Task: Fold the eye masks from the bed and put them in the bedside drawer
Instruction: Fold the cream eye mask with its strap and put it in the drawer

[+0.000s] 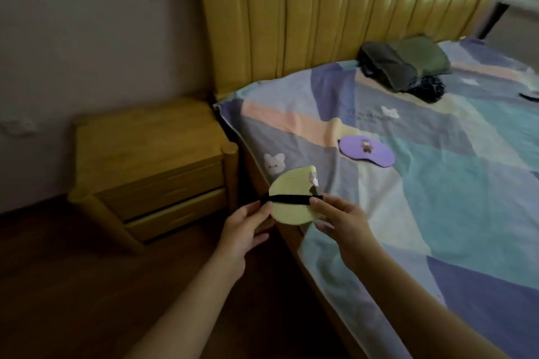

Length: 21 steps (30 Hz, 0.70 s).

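Dim bedroom, patchwork bedspread (437, 183). Green eye mask (291, 198) folded, black strap (287, 199) pinched by left hand (248, 227) and right hand (341, 221). Purple eye mask (367, 150) unfolded on bed; nightstand drawer (163, 186) closed.

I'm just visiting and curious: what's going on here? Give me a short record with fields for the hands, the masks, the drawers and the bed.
left hand: pinches the black strap at the green mask's left edge
right hand: grips the green mask's right edge
green eye mask: folded in half, held up beside the bed
purple eye mask: flat on the bedcover, unfolded
bedside cabinet: both drawers look closed
bed: patchwork cover; dark folded clothes near the headboard
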### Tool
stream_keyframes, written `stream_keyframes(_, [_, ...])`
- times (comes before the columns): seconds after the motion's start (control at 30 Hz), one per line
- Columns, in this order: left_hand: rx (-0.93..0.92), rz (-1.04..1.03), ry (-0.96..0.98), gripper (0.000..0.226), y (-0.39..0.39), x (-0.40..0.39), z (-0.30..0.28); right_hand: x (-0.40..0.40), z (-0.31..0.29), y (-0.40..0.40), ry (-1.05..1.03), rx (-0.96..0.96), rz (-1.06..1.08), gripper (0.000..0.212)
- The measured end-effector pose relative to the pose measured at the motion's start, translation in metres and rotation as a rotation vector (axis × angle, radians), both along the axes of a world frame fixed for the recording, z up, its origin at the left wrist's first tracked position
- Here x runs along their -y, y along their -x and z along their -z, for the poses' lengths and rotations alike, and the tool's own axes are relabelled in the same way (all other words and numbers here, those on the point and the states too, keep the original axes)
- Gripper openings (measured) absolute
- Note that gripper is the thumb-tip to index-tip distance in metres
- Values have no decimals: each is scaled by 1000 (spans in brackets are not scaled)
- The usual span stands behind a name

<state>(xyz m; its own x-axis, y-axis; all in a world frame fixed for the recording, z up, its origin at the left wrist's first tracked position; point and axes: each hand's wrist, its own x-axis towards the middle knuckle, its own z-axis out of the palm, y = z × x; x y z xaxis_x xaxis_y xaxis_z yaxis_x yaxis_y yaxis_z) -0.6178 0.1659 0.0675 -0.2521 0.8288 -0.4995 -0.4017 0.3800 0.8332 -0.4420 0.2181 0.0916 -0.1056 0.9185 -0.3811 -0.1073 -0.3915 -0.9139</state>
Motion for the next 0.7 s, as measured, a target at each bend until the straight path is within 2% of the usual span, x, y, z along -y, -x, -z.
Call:
stream_keyframes(0.2, [-5,-240,163,28,170,48,41,-25,31,142,141,55,-77,24])
stream_keyframes(0.37, [36,-330,291,27,264,59,96,-57,55,233,176,112,-103,22])
stream_keyframes(0.57, [149,-334,188,26,300,-15,188,-104,114,299,143,119,-130,10])
stream_keyframes(0.7, [284,-451,138,39,307,-89,245,-141,158,320,146,124,-177,14])
